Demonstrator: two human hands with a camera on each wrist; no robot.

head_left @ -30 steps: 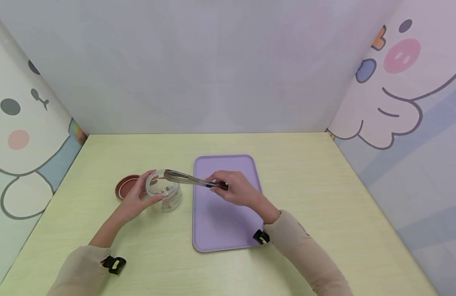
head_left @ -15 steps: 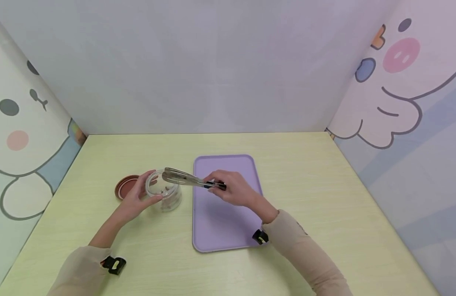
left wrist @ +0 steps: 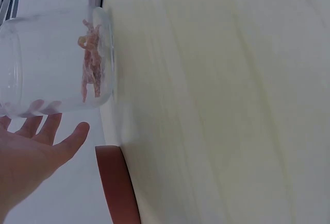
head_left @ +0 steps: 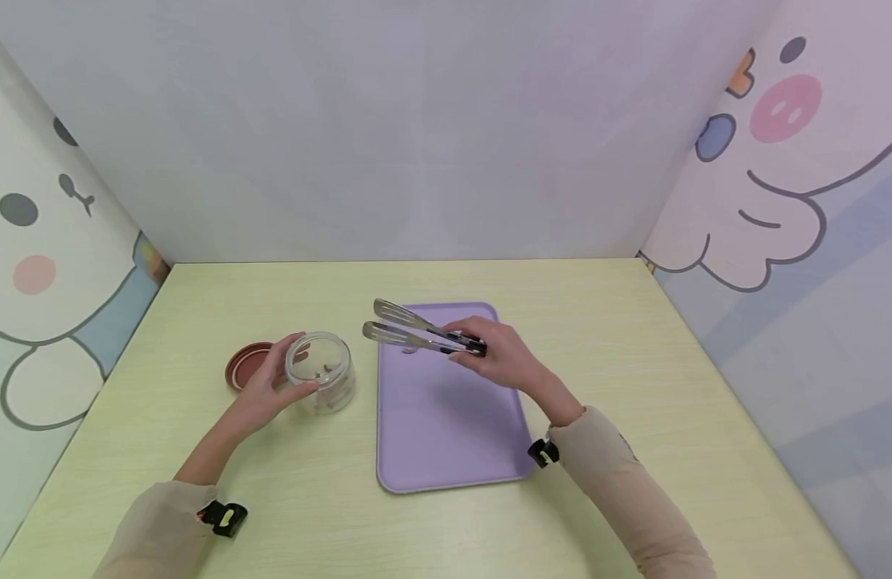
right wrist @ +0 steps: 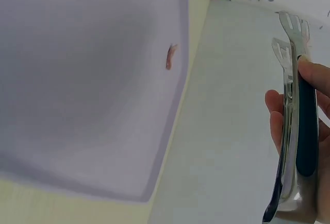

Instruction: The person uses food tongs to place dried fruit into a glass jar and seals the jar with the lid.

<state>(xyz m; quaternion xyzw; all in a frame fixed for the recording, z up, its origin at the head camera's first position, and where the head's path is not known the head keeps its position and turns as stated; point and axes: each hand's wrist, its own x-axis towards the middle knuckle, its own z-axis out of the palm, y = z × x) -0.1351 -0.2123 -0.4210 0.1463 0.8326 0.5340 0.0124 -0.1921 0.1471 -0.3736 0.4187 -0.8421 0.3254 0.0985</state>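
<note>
My left hand [head_left: 261,394] holds a clear glass jar [head_left: 337,394] round its side, thumb in front and fingers behind. Several reddish-brown shreds [left wrist: 92,62], like dried meat, lie at the jar's bottom in the left wrist view. My right hand [head_left: 507,354] grips metal tongs [head_left: 409,336] with dark handle grips, above the lilac tray [head_left: 453,442]. The tongs' slotted ends stand apart with nothing between them, beyond the tray's left edge. One small reddish-brown shred [right wrist: 171,56] lies on the tray near its rim, partly hidden under the tongs in the head view.
A round reddish-brown lid [head_left: 246,366] lies on the pale wooden table [head_left: 598,338] left of the jar, close behind my left hand. A grey-white back wall [head_left: 417,161] and printed side panels [head_left: 800,201] bound the table.
The tongs have moved right from over the jar's mouth to the tray, and their ends have spread apart. A shred shows on the tray where my right hand covered before. My left hand stays put.
</note>
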